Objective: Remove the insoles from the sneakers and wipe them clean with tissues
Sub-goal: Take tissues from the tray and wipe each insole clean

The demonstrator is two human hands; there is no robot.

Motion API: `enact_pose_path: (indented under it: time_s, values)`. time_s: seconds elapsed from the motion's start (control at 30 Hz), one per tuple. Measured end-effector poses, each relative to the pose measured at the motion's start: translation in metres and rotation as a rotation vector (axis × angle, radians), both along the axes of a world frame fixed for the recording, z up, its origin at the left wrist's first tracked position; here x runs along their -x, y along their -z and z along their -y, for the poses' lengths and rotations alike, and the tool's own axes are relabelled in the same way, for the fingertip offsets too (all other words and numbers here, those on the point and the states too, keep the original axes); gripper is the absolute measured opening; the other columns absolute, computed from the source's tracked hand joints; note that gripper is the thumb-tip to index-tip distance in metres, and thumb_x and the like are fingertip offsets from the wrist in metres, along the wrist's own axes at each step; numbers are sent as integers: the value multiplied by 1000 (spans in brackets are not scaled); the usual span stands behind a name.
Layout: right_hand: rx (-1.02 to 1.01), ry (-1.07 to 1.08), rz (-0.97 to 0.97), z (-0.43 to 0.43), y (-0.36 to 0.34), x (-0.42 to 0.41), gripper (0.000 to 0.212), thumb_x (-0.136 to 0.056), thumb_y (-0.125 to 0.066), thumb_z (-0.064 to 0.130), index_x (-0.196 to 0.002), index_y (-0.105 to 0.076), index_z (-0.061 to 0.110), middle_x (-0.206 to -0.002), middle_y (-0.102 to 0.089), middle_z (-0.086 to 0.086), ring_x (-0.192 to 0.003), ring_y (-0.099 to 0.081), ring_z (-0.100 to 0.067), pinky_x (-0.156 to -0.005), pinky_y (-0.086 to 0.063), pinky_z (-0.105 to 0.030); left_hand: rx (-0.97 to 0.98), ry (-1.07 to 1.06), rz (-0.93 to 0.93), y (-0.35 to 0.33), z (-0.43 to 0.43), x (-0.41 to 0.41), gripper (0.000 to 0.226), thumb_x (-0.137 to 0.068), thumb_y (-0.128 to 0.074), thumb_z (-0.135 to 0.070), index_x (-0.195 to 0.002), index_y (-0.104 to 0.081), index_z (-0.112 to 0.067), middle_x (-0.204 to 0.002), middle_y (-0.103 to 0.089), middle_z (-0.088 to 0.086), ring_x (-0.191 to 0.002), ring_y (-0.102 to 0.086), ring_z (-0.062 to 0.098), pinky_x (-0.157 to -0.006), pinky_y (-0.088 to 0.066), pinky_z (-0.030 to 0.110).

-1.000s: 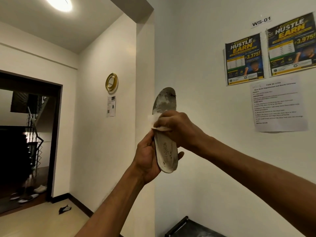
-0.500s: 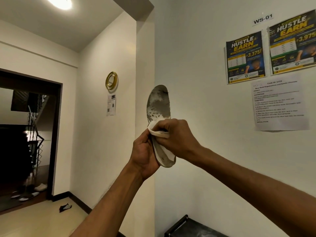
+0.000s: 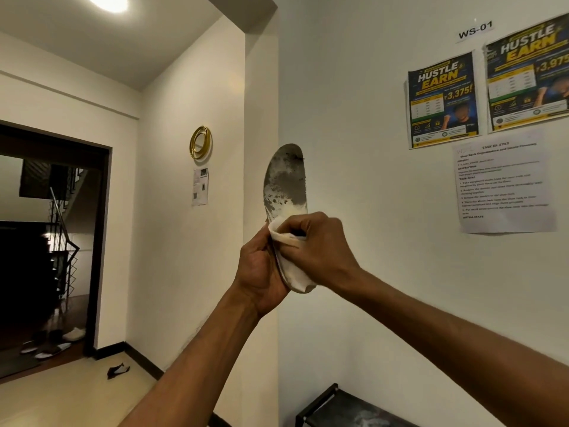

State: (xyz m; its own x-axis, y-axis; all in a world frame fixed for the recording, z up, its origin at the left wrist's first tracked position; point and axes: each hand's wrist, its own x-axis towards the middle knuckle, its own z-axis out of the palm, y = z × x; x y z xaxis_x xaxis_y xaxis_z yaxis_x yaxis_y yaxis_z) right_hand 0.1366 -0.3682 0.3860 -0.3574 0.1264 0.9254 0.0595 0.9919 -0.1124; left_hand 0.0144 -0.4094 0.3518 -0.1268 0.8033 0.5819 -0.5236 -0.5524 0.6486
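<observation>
Insole (image 3: 284,186) upright before the wall, toe up, grey with dirt. Heel end clamped in left hand (image 3: 261,272). Right hand (image 3: 317,245) closed on tissue (image 3: 284,235), pressing it against the insole's middle

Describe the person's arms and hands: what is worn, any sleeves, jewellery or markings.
Both forearms are bare up to the frame edge, with no sleeve in view. The left hand and right hand wear no gloves; no watch, bracelet or ring shows on the visible sides. No markings can be seen.
</observation>
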Motion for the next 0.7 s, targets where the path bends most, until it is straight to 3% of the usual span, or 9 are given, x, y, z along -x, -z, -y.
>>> enact_pose_path:
  time_s: [0.07,0.17,0.3,0.43,0.6,0.7]
  values:
    - [28,24,40,-1,0,-1,16,-81,-78,27,-96,-80,22,-91,-76,7,-77,-67,-3,-70,-46,-3,11,-9,11,1,1,2,49,-96,-47,-43,-118,-72,-7,-123,-68,20,-111,-67,33,-106,-46,52]
    - [101,56,-60,-6,-9,-5,19,-79,-79,26,-97,-80,19,-92,-76,4,-77,-67,-4,-66,-45,-2,14,-23,12,1,0,2,51,-101,-43,-43,-124,-70,-6,-126,-68,19,-113,-67,33,-103,-50,48]
    - [53,3,88,6,3,-3,15,-80,-78,31,-92,-80,23,-87,-75,9,-74,-66,0,-66,-47,-6,11,-46,26,-1,1,4,54,-102,-41,-45,-120,-70,-3,-116,-71,19,-104,-71,31,-99,-53,46]
    - [118,64,-19,-3,-3,-9,19,-79,-78,27,-96,-79,19,-92,-75,4,-77,-66,-5,-66,-47,-4,11,-48,29,-3,0,3,55,-104,-38,-46,-130,-67,-8,-139,-61,20,-128,-57,35,-113,-40,51]
    - [107,79,170,5,6,-8,22,-75,-82,33,-94,-79,22,-92,-73,6,-81,-65,-7,-69,-51,-16,13,-43,45,-6,-1,6,59,-102,-39,-50,-140,-59,-9,-145,-56,18,-133,-54,36,-114,-42,48]
    - [114,97,51,1,2,-13,19,-78,-80,30,-94,-79,20,-92,-74,5,-79,-65,-5,-66,-44,-4,10,-56,45,-8,-2,8,61,-105,-33,-49,-147,-51,-8,-151,-50,18,-141,-46,35,-117,-38,47]
